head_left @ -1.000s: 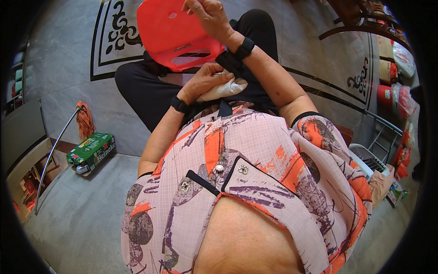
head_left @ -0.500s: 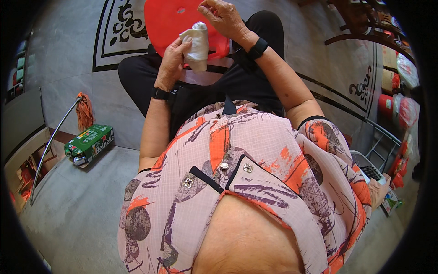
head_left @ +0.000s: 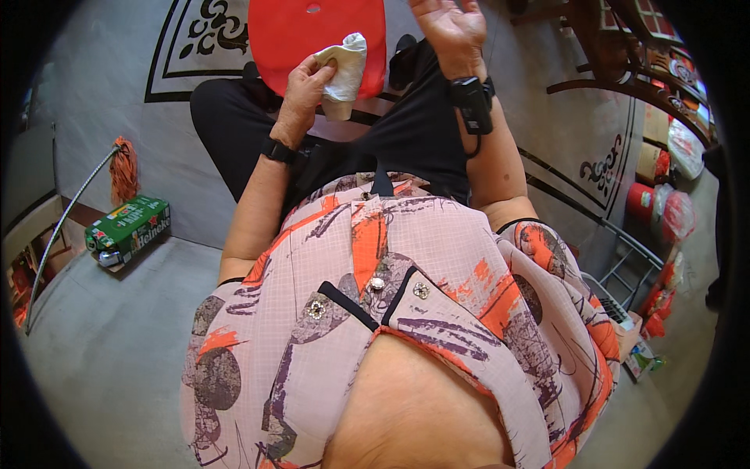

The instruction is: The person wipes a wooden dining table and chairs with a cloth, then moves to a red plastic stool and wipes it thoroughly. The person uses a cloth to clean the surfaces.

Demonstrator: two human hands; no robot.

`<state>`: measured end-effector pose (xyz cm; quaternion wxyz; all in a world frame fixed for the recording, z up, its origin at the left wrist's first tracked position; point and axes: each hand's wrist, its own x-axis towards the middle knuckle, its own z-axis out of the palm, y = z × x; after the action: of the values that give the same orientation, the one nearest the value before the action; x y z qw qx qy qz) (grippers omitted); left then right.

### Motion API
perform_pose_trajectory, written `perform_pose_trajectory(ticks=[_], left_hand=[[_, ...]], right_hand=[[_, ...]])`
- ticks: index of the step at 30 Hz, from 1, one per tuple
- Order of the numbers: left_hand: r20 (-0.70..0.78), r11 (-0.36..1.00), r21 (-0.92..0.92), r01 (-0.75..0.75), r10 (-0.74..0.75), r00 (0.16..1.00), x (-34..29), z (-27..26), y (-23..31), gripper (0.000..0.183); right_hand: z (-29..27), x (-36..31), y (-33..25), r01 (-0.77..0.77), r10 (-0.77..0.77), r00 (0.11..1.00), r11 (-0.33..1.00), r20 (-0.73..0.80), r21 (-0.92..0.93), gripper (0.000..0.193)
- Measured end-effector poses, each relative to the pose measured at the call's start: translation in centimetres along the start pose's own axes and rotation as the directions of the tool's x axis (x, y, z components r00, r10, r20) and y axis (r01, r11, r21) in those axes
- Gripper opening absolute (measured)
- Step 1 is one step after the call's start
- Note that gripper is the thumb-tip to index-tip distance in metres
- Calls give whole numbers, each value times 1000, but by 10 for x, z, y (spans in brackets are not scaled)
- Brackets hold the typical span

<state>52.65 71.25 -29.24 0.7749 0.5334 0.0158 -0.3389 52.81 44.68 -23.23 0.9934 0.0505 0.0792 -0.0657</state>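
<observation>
While the person's knees were spread wide in black trousers [head_left: 234, 129], the left hand [head_left: 303, 84] gripped a white bundle [head_left: 348, 69], its thumb pressed along the near side and its fingers mostly hidden behind. The bundle stood nearly upright, its upper end leaning a little to the right. That end narrowed to a rumpled, folded tip, and a loose flap stretched from it toward the thumb. Soft creases ran down the middle, whose surface looked like thin cloth or paper; I could not tell which. Below the wrinkles, a smoother end showed, pale greyish beige and rounded at the bottom, rather like the base of a cup. From where I stood, it was held over the front edge of a red plastic seat [head_left: 285, 39], though I could not tell whether the two touched.

The right hand [head_left: 453, 30] was well apart from the left, raised with its palm turned up and bare, fingers spread and partly cut off from sight. A black box [head_left: 471, 107] was strapped at that wrist, and a dark band [head_left: 279, 150] circled the other.
</observation>
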Motion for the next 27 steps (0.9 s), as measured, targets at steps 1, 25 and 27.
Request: perform_pose_trajectory(ticks=[1, 25, 27], left_hand=[[-10, 1000, 18, 16, -16, 1000, -1, 1, -2, 29], [-67, 996, 0, 84, -84, 994, -5, 0, -9, 30], [-70, 998, 17, 65, -63, 996, -3, -4, 2, 29]], right_hand=[[5, -2, -5, 57, -56, 998, 998, -26, 25, 50], [58, -33, 12, 309, -266, 951, 795, 158, -522, 37], [19, -25, 26, 96, -195, 981, 447, 7, -889, 34]])
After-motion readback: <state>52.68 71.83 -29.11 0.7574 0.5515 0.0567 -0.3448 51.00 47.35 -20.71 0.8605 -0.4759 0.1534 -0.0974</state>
